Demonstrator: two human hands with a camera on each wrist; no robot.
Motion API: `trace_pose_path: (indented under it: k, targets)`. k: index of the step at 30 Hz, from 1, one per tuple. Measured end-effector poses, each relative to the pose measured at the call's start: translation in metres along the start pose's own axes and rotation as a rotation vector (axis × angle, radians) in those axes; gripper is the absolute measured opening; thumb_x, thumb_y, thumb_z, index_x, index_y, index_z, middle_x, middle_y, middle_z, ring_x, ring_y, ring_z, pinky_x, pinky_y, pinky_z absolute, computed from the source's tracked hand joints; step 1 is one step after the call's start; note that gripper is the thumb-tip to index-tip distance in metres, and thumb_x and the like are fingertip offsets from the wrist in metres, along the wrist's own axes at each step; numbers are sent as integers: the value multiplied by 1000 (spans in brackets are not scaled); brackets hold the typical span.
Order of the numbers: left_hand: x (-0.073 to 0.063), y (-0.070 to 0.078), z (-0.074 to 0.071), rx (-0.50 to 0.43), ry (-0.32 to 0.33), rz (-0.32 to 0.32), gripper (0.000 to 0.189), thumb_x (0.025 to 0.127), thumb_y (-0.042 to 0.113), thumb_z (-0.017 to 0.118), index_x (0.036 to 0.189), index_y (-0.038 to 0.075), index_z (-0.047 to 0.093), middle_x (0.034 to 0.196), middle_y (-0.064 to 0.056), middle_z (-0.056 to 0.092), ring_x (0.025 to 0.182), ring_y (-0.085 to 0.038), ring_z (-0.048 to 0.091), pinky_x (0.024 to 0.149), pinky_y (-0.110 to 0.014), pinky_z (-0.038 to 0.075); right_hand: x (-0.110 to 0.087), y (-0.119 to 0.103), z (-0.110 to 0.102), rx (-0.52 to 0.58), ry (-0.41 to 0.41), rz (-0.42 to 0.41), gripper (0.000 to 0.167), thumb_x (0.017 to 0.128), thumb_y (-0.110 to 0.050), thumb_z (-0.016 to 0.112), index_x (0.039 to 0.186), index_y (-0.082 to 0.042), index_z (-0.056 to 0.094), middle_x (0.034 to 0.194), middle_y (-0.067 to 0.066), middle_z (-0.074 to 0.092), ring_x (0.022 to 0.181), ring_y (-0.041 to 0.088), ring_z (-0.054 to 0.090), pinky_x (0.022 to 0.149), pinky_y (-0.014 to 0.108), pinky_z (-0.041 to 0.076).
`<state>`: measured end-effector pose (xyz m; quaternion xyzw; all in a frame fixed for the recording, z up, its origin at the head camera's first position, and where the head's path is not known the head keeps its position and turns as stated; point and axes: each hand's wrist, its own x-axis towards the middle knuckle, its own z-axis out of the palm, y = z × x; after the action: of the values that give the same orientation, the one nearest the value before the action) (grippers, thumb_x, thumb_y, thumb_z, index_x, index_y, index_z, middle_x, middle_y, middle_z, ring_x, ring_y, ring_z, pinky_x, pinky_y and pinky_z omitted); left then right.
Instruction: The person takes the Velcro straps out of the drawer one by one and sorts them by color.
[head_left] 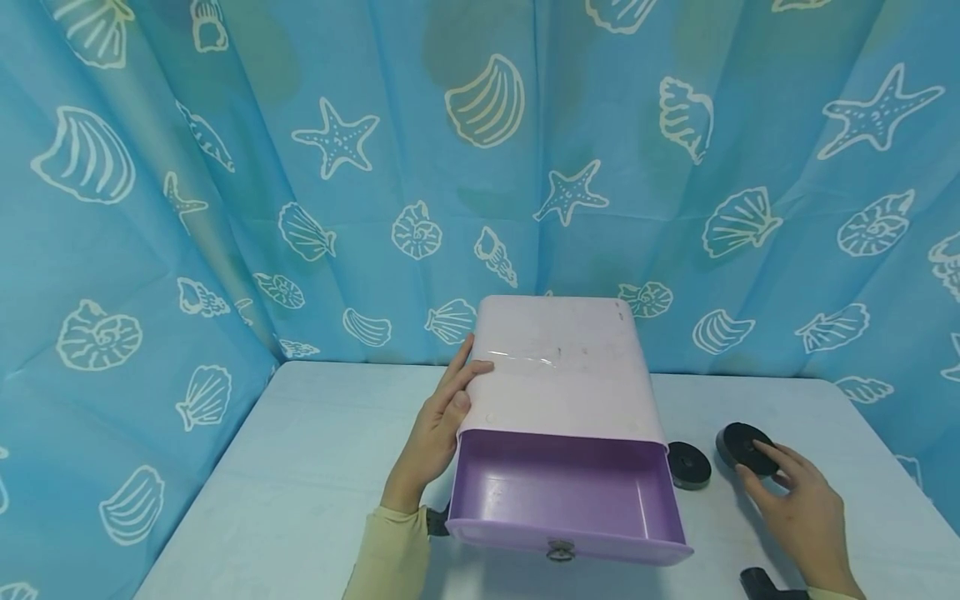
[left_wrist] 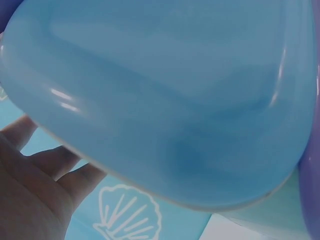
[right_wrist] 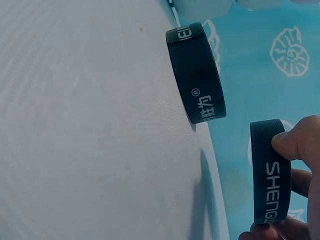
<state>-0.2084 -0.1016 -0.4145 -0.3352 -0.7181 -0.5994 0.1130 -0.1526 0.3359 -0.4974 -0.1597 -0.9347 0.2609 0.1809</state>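
Observation:
A pale pink box [head_left: 562, 375] with its purple drawer [head_left: 566, 483] pulled out stands at the middle of the table; the drawer is empty inside and has a metal knob [head_left: 561, 551]. My left hand [head_left: 438, 421] rests along the box's left side, fingers extended toward its top edge. In the left wrist view, fingers show beside the glossy box side [left_wrist: 175, 115]. Off to the right, my right hand [head_left: 806, 504] pinches a roll of black strap [head_left: 742, 447] by its rim, raised off the table. A second black strap roll [head_left: 688, 465] stays between box and hand.
The white table [head_left: 337, 433] backs onto a blue curtain [head_left: 420, 167] printed with shells and starfish. Another stretch of curtain runs down the left side. Dark wrist-camera parts [head_left: 761, 583] show near the right wrist.

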Motion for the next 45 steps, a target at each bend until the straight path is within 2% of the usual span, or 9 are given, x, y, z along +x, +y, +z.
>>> trace_pose_path:
  k: [7, 14, 29, 37, 45]
  targets:
    - [0, 1, 0, -3, -1, 0, 43, 111, 34, 34, 147, 15, 50, 168, 2, 13, 154, -22, 11, 118, -59, 17, 1, 5, 4, 11, -1, 15, 51, 92, -16, 72, 134, 8, 56, 140, 36, 47, 120, 56, 51, 92, 62, 48]
    - [0, 1, 0, -7, -3, -6, 45, 111, 40, 34, 147, 17, 50, 168, 3, 13, 154, -20, 10, 118, -57, 17, 4, 8, 6, 14, -73, 96, 55, 95, -21, 70, 139, 6, 53, 145, 35, 43, 131, 55, 41, 102, 66, 38]
    - [0, 1, 0, -7, 0, 0, 41, 112, 30, 35, 146, 14, 50, 168, 0, 13, 154, -21, 10, 118, -59, 16, 3, 15, 10, -12, -99, 55, 53, 92, -20, 72, 135, 7, 55, 139, 38, 47, 124, 57, 46, 101, 68, 38]
    - [0, 1, 1, 9, 1, -1, 41, 112, 29, 35, 146, 14, 50, 168, 1, 14, 154, -22, 10, 118, -60, 15, 3, 15, 11, -27, -150, 104, 57, 92, -24, 71, 137, 6, 52, 141, 38, 44, 126, 58, 43, 103, 68, 35]
    - [0, 1, 0, 4, 3, 0, 41, 112, 29, 35, 146, 14, 50, 168, 0, 14, 154, -22, 10, 118, -60, 15, 3, 15, 12, -35, -170, 119, 59, 90, -23, 73, 137, 6, 53, 141, 38, 43, 125, 58, 42, 103, 69, 35]
